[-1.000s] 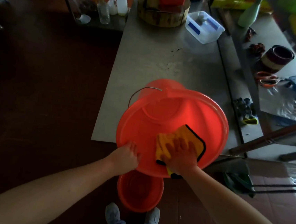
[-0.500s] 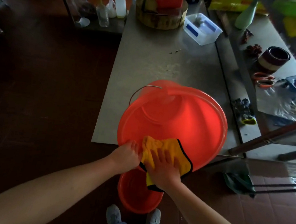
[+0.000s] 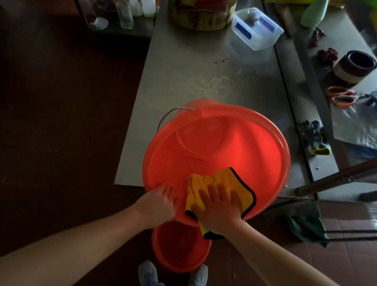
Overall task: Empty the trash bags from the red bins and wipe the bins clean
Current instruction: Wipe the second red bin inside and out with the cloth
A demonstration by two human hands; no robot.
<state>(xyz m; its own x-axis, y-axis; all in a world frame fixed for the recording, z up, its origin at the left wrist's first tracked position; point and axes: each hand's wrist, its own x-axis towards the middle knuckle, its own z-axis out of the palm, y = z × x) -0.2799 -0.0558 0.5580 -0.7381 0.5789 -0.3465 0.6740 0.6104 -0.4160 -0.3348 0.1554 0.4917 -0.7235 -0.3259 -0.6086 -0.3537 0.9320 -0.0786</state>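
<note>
A big red bin (image 3: 219, 150) lies tipped on the steel table (image 3: 189, 73), its open mouth facing me and its wire handle at the upper left. My left hand (image 3: 157, 202) grips the near rim at the lower left. My right hand (image 3: 219, 205) presses flat, fingers spread, on a yellow cloth with black edging (image 3: 225, 181) against the bin's inner wall near the rim. A smaller red bin (image 3: 179, 248) stands on the floor below, between my feet and the table edge.
On the table's far end are a round wooden block (image 3: 200, 12) and a clear plastic box (image 3: 257, 28). The side counter holds a glove (image 3: 314, 137), orange scissors (image 3: 339, 96) and a dark bowl (image 3: 354, 65). A green cloth (image 3: 306, 225) lies on the floor at right.
My right hand has slid the yellow cloth along the bin's near inner wall, first leftward toward my left hand, then back to the right. My left hand stays on the rim.
</note>
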